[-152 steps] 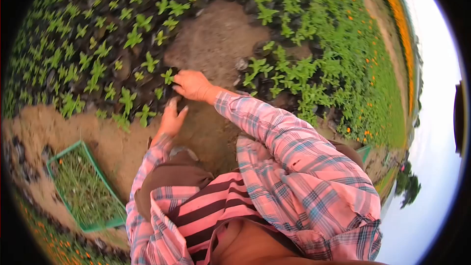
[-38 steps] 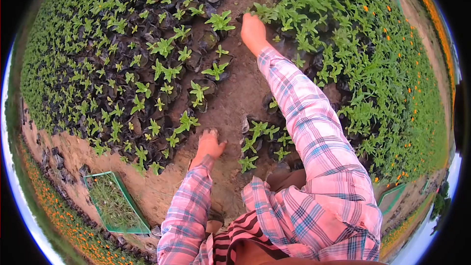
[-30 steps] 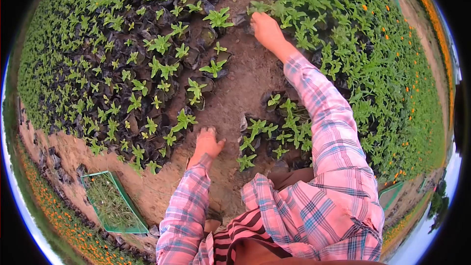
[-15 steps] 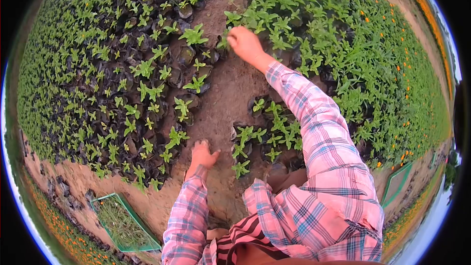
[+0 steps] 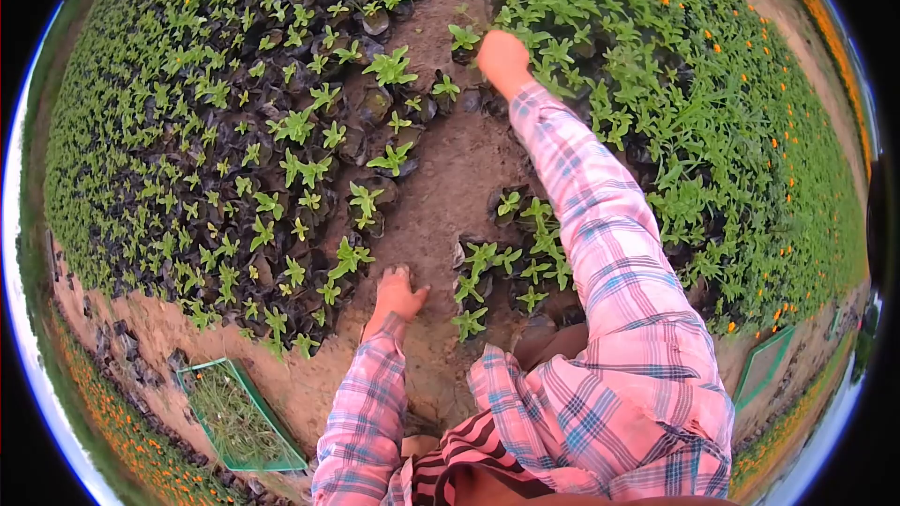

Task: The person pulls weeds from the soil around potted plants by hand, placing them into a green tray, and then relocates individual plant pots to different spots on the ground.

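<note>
The fingers [image 5: 489,42] of the right hand [image 5: 503,56] are curled downward at the inner edge of the dense bed [image 5: 656,84], at top centre. Only the back of the hand is shown, so whether a stem is gripped cannot be told. A seedling [image 5: 463,37] in a black bag stands just left of it. The left hand [image 5: 398,292] is laid flat on the bare soil strip [image 5: 450,178] at lower centre, fingers loosely spread, nothing held.

Compared with 0.5 s ago, the right hand has been shifted up and right, away from a smaller seedling [image 5: 445,87]; the left hand has been kept on the soil.

The strip is flanked by 2 beds: bagged seedlings [image 5: 234,131] at left, taller plants with orange flowers at right. A green tray [image 5: 206,365] lies at lower left, outdoors.
</note>
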Demonstrator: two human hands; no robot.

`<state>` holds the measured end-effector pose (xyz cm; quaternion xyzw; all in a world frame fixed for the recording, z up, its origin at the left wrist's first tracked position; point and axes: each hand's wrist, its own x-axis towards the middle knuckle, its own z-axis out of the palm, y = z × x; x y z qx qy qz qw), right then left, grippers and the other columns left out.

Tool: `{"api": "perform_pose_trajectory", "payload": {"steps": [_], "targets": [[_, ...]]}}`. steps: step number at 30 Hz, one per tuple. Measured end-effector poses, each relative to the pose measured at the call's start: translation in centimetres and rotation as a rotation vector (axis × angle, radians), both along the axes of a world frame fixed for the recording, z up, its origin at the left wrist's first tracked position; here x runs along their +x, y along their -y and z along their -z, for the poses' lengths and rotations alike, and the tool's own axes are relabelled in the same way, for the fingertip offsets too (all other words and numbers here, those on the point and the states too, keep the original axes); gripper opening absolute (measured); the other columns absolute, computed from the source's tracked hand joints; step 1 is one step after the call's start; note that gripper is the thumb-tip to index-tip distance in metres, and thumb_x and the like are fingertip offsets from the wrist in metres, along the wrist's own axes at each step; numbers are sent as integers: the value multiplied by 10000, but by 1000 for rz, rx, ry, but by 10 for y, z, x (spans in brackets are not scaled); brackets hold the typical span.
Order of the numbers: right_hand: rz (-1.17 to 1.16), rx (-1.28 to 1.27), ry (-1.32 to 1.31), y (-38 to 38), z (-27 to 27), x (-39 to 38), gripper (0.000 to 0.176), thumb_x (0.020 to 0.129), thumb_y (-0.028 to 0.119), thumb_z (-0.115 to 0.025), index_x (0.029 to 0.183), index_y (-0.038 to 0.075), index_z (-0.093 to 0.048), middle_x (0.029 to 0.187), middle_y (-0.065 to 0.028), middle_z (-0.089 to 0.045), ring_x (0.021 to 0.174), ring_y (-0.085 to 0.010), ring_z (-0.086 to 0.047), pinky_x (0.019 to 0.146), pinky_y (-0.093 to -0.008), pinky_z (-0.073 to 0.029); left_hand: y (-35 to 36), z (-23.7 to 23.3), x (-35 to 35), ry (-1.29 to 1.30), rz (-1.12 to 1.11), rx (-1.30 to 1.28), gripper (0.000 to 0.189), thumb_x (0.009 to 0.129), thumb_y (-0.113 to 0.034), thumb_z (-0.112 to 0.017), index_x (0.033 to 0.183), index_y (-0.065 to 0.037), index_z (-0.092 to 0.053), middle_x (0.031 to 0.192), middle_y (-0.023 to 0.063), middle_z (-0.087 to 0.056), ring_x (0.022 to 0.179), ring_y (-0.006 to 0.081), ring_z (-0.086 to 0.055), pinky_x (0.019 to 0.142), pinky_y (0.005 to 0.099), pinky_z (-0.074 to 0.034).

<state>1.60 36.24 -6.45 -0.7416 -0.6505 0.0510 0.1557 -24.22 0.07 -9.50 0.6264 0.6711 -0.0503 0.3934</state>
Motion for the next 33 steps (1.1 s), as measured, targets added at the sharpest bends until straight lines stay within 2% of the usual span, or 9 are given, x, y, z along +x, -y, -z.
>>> {"api": "perform_pose_trajectory", "payload": {"steps": [5,8,12,16,17,19,20,27,33], "targets": [[-226,51,-51,-19,-17,28,161,741,147,-564,718,13,-652,701,-183,-645,685,-312,-651,573,-397,-501,0,-2,3,-29,9,82,538,685,-348,-692,1064,4,-544,1041,240,-526,989,385,-519,850,440,-432],[-77,-242,-944,30,-92,16,162,750,169,-629,740,9,-654,581,-48,-554,557,-166,-536,480,-305,-424,-10,-7,2,4,-22,-67,546,714,-368,-682,1074,16,-537,1088,254,-518,1019,398,-512,864,442,-428],[-221,-367,-1006,94,-123,-7,142,826,150,-582,805,17,-626,618,3,-518,527,-91,-485,451,-247,-386,-36,-27,22,494,-378,218,620,762,-327,-684,1212,20,-437,1159,228,-503,1075,352,-510,925,394,-412],[-392,-818,-1238,160,-128,-33,159,866,154,-560,871,2,-609,604,11,-497,498,-60,-447,423,-203,-346,-74,-78,45,800,-652,323,908,698,-248,-761,1391,9,-232,1287,206,-384,1141,290,-459,970,375,-378],[-415,-973,-1314,174,-126,-38,172,877,162,-559,893,-4,-601,601,11,-491,494,-51,-437,417,-188,-332,-77,-61,41,578,-491,565,846,699,-211,-760,1368,-10,-285,1263,200,-420,1098,301,-492,938,369,-403],[-422,-1225,-1404,198,-124,-48,177,887,166,-572,869,-9,-586,581,28,-444,450,-48,-381,391,-185,-298,-73,-60,37,565,-545,532,718,713,-197,-749,1308,-32,-382,1222,192,-470,1091,304,-499,930,365,-408],[-427,-1255,-1381,206,-122,-55,174,887,161,-572,860,-11,-581,577,31,-438,437,-46,-370,383,-181,-288,-66,-66,34,552,-550,490,553,744,-183,-723,1219,-47,-477,1179,161,-517,1100,285,-499,935,359,-402],[-119,-1367,-1460,198,-96,-58,150,877,117,-560,850,-30,-568,559,48,-425,421,-34,-351,360,-158,-240,-30,-44,29,810,-594,155,419,813,-159,-648,1193,-41,-517,1123,128,-581,1050,234,-553,907,315,-423],[-430,-1179,-1039,225,-83,-66,167,839,179,-606,763,30,-619,595,21,-509,518,-74,-436,489,-234,-367,-29,-40,20,383,-408,360,437,784,-152,-659,1192,-71,-528,1034,212,-544,965,354,-548,846,391,-450]]}}
